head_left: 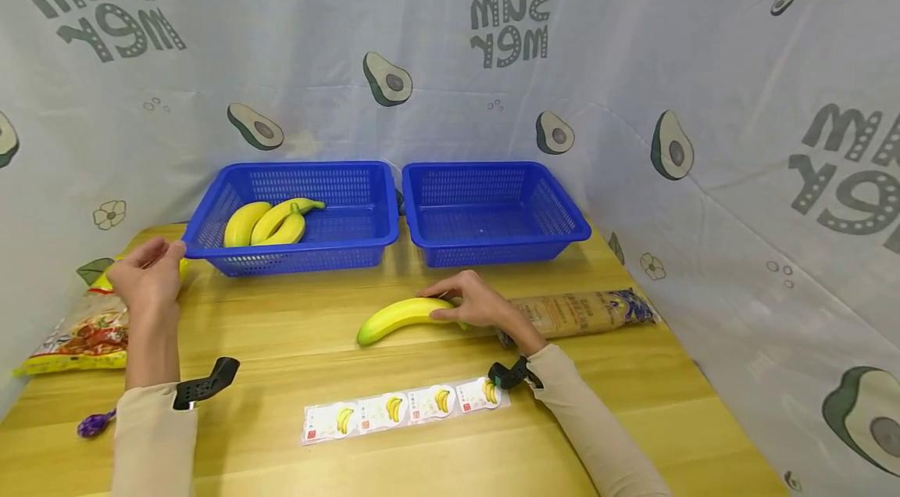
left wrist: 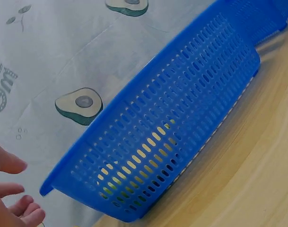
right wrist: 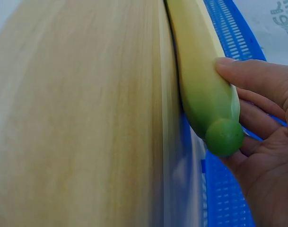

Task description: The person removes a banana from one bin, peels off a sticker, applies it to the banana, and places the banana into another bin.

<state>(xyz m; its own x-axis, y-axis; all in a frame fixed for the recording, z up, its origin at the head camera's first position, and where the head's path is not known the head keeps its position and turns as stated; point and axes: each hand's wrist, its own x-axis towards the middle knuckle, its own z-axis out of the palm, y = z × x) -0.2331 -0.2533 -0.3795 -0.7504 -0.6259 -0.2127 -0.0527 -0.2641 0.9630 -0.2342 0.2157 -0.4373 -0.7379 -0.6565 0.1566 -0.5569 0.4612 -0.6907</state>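
A yellow banana (head_left: 396, 317) with green ends lies on the wooden table in the head view. My right hand (head_left: 476, 302) grips it near its stem end, thumb on one side and fingers on the other. The right wrist view shows the thumb pressed on the banana (right wrist: 200, 71) close to its round green tip. Beside the front left corner of the left blue basket (head_left: 316, 256), my left hand (head_left: 149, 274) is raised, its fingers loosely bent around nothing. Several bananas (head_left: 277, 222) sit in the left part of that basket.
A second blue basket (head_left: 492, 253) stands to the right. Behind my right hand lies a long brown package (head_left: 576, 312). A strip of banana-picture labels (head_left: 376, 412) is at the front. A food bag (head_left: 84, 333) and a small purple item (head_left: 94, 425) lie at the left.
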